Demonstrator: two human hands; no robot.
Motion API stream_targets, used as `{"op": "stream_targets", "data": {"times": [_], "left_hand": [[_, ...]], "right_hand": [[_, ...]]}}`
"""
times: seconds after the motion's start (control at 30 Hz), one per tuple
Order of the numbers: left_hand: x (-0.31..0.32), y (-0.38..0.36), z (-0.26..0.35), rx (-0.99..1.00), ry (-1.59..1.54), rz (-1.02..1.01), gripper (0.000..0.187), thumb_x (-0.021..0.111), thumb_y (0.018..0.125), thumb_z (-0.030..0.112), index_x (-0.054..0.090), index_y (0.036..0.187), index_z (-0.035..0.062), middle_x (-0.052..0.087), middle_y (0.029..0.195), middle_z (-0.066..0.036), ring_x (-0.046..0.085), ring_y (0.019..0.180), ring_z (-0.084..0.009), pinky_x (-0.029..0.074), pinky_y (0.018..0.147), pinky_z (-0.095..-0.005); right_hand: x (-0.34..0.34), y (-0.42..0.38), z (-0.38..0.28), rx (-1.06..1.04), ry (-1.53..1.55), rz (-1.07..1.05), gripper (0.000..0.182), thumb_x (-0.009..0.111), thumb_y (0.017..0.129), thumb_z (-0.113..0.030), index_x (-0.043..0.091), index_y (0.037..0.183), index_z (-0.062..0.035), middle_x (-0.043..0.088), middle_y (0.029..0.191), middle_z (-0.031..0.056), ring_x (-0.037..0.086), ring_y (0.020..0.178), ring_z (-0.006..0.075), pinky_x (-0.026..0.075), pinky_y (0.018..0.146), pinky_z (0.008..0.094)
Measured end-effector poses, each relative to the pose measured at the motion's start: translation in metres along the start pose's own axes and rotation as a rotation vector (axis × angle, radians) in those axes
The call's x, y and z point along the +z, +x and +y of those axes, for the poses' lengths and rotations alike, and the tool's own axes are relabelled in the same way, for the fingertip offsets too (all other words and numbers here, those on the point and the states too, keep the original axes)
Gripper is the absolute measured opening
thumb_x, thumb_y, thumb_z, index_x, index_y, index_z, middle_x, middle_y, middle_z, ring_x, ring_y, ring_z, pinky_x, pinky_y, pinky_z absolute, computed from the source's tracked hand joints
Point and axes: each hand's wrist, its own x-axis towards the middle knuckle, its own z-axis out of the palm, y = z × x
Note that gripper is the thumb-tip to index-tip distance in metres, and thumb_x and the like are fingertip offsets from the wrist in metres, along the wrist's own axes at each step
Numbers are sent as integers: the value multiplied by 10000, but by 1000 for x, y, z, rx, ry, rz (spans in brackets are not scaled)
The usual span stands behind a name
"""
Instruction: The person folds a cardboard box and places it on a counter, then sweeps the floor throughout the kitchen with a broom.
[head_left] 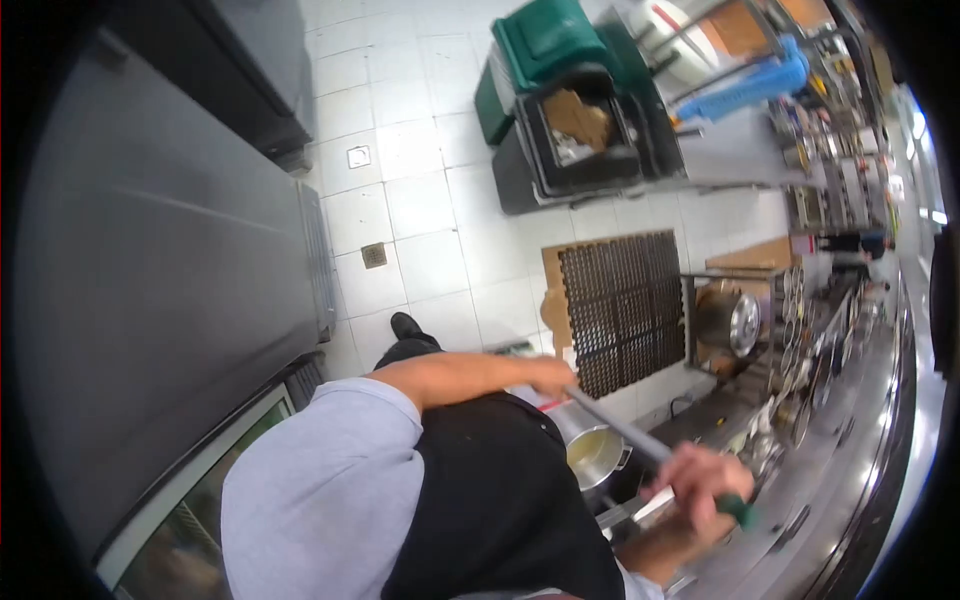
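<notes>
A long grey pole (625, 428) runs slantwise across the lower middle. My left hand (550, 376) is closed round its upper-left end, with the arm stretched over my black apron (490, 500). Near the other end, my right hand (708, 482) is wrapped round the pole beside its green tip (738, 511); this hand is slightly blurred. Below the pole, close to my apron, is a metal pot (592, 478) with yellowish contents. What lies beyond my left hand is hidden.
A black perforated mat (625, 310) lies on the white tiled floor (425, 205). Behind it are black (520, 178) and green (545, 40) bins. A large grey cabinet (180, 270) fills the left. Metal counters (860, 440) with cookware line the right, where people appear far off.
</notes>
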Motion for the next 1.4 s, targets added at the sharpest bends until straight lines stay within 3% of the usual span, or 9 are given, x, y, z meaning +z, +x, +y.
{"op": "stream_targets", "data": {"times": [0.23, 0.43, 0.53, 0.73, 0.87, 0.93, 0.97, 1.2, 1.4], "left_hand": [[-54, -51, -144, -410, 193, 324, 83, 716, 862, 197, 733, 892, 122, 728, 1012, -124, 708, 1008, -374, 589, 813, -517], [-43, -49, -111, -457, 323, 479, 88, 706, 846, 130, 740, 923, 104, 725, 1058, -138, 679, 1083, -373, 587, 877, -503], [19, 5, -60, -212, 278, 278, 165, 701, 834, 130, 767, 982, 103, 725, 1074, -162, 680, 1083, -400, 579, 881, -517], [120, 90, 111, 170, 52, -295, 310, 810, 859, 428, 807, 991, 148, 768, 910, -150, 738, 908, -403, 582, 825, -514], [151, 112, 46, 143, 49, -225, 343, 790, 888, 457, 792, 1000, 133, 768, 988, -168, 730, 977, -406, 574, 844, -517], [110, 96, 2, 28, 79, -171, 354, 782, 888, 461, 775, 1029, 137, 751, 1070, -176, 706, 1049, -411, 567, 888, -512], [74, 76, -2, -71, 107, -127, 236, 801, 858, 295, 749, 1008, 120, 712, 1097, -138, 689, 1060, -407, 559, 890, -500], [-92, -9, -114, -301, 231, 316, 319, 748, 938, 391, 716, 865, 83, 713, 995, -155, 665, 1033, -407, 558, 904, -507], [-169, 2, -119, -230, 211, 133, 229, 762, 888, 327, 745, 887, 99, 733, 965, -168, 694, 1018, -401, 567, 874, -520]], "right_hand": [[19, -26, 117, -219, -32, 48, 383, 811, 924, -182, 554, 701, -5, 577, 645, 73, 666, 665, 301, 564, 613, 422], [-14, -126, 133, -161, -179, 177, 262, 748, 821, -53, 548, 661, -2, 588, 651, 81, 699, 721, 320, 570, 656, 412], [-51, -193, 60, -116, -155, 423, 336, 723, 880, -120, 544, 616, -16, 573, 604, 72, 708, 706, 318, 580, 639, 424], [-50, -231, -36, -146, -276, 298, 513, 752, 964, -344, 513, 611, -58, 595, 579, 76, 653, 542, 268, 558, 528, 371], [-47, -181, 0, 18, -311, 377, 557, 815, 945, -384, 533, 624, -27, 580, 586, 83, 625, 545, 265, 577, 588, 404], [-47, -167, 28, -17, -254, 409, 540, 809, 953, -355, 531, 629, -24, 573, 589, 78, 615, 546, 264, 584, 613, 405], [-45, -156, 40, -62, -220, 396, 529, 802, 962, -336, 530, 632, -24, 570, 590, 73, 613, 549, 265, 587, 626, 405], [-52, -55, 98, -145, -109, 293, 331, 744, 959, -150, 580, 708, -10, 630, 692, 81, 684, 678, 299, 613, 696, 456], [-72, 38, 60, -151, -68, 305, 276, 716, 913, -83, 585, 686, 2, 591, 601, 106, 651, 574, 307, 613, 659, 469]]}}
